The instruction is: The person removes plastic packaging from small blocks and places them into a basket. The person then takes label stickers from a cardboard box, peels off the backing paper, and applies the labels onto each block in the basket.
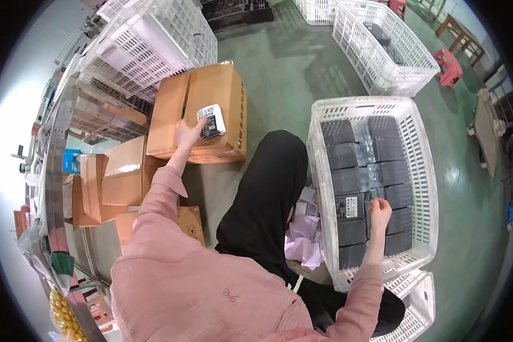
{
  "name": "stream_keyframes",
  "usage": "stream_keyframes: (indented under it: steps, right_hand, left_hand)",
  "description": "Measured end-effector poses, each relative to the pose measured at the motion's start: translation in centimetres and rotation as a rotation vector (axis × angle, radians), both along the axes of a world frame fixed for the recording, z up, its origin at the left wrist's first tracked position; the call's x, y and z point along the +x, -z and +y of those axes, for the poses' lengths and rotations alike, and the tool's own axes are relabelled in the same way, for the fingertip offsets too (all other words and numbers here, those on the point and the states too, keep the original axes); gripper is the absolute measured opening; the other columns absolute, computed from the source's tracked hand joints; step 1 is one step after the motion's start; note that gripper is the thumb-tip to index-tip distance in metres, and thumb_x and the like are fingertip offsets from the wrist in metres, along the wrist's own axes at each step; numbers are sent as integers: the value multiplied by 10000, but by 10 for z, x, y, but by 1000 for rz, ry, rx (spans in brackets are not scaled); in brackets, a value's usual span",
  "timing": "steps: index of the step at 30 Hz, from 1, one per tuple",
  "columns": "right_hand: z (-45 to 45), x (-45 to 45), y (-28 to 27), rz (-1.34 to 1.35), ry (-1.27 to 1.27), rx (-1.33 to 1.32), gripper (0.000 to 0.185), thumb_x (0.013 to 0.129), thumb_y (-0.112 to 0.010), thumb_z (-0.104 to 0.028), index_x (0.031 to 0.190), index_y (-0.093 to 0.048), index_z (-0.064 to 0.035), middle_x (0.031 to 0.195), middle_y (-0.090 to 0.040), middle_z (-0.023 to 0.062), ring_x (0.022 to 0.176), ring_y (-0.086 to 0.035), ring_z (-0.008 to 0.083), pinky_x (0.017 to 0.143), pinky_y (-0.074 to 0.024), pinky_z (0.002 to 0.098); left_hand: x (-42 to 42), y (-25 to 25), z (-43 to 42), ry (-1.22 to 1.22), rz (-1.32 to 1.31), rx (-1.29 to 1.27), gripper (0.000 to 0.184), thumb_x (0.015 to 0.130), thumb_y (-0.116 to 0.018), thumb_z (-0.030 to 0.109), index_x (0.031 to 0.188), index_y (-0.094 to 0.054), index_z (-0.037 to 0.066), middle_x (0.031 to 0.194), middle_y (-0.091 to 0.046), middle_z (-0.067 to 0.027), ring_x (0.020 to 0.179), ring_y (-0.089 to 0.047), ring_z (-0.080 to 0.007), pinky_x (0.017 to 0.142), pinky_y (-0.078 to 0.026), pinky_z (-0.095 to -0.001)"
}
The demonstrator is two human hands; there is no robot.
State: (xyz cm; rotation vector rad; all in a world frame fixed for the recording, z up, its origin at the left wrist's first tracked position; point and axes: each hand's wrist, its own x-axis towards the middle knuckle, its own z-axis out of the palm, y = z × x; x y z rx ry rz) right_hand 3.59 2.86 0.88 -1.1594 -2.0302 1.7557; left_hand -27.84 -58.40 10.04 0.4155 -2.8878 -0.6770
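- I judge the printed labels (212, 121) light, thin and slippery, apt to slide over one another; an edge is the place to pinch; they lie on top of the carton (211, 86), my left hand (188, 134) touching them; whether that grip closes on one, I cannot tell;
- the dark packs (390, 149) look boxy and fairly firm, best held by their sides; they sit in rows inside the white crate (356, 102); my right hand (380, 213) is over them, grip narrow, fingertips together; anything pinched there is too small to tell;
- around spreads a smooth green floor (273, 108); a red stool (448, 67) stands beyond.
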Motion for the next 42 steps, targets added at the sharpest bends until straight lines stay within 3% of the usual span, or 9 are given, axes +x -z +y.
stream_keyframes:
  steps: [4,7,16,20,23,27,31,35,42]
  right_hand:
    - [-34,-18,-59,50,-116,97,125,904,-617,-102,933,-636,18,782,-663,51,676,-601,93,592,-471,238]
    - [-69,-25,-115,85,-222,503,114,877,-627,-82,907,-643,26,746,-669,102,671,-646,166,634,-512,318]
    - [-96,-12,-152,141,-188,608,99,867,-632,-79,917,-645,5,796,-691,143,722,-688,263,666,-529,354]
    - [-106,-3,-175,158,-163,601,107,868,-628,-73,932,-647,11,829,-699,153,749,-697,265,683,-534,347]
    - [-119,2,-189,215,-130,479,136,883,-630,-91,965,-657,13,832,-702,144,767,-694,214,697,-532,325]
    - [-141,4,-199,473,-186,103,334,921,-642,-162,1208,-569,-6,1083,-677,136,973,-653,195,817,-528,333]
    - [-157,15,-256,657,-165,-498,506,898,-690,-156,1321,-456,-5,1183,-617,120,1029,-623,198,858,-524,331]
    - [-142,31,-251,718,6,-460,364,882,-690,-72,1197,-527,10,1013,-669,55,855,-638,101,724,-529,218]
    - [-122,37,-240,684,79,-440,378,879,-697,-82,1199,-524,19,989,-677,52,826,-635,92,695,-515,227]
  left_hand:
    - [25,-20,25,91,-24,24,639,670,-720,642,798,-746,16,745,-700,-180,775,-697,-318,748,-531,-421]
    - [23,-10,23,95,-37,51,571,670,-735,595,845,-752,51,783,-699,-181,783,-690,-324,720,-533,-428]
    - [29,-7,21,-18,201,-84,363,706,-775,400,813,-704,60,984,-645,-143,1003,-606,-303,863,-489,-428]
    - [19,-19,22,-40,252,432,309,789,-765,312,795,-680,15,686,-663,-62,598,-585,-184,619,-477,-335]
    - [36,-108,82,164,138,972,210,892,-689,228,856,-673,22,648,-561,27,575,-487,-51,521,-356,-212]
    - [113,-223,206,585,-117,1094,175,904,-670,189,927,-689,17,664,-568,29,570,-481,-40,516,-357,-200]
    - [185,-230,293,1014,-589,1055,126,893,-673,139,916,-696,17,701,-615,5,573,-497,-61,528,-363,-210]
    - [201,-212,335,1050,-844,1059,163,858,-705,149,950,-719,14,783,-670,7,614,-487,-43,552,-359,-200]
    - [198,-195,359,1120,-969,1042,147,840,-712,125,925,-716,6,796,-686,-12,613,-490,-43,559,-361,-200]
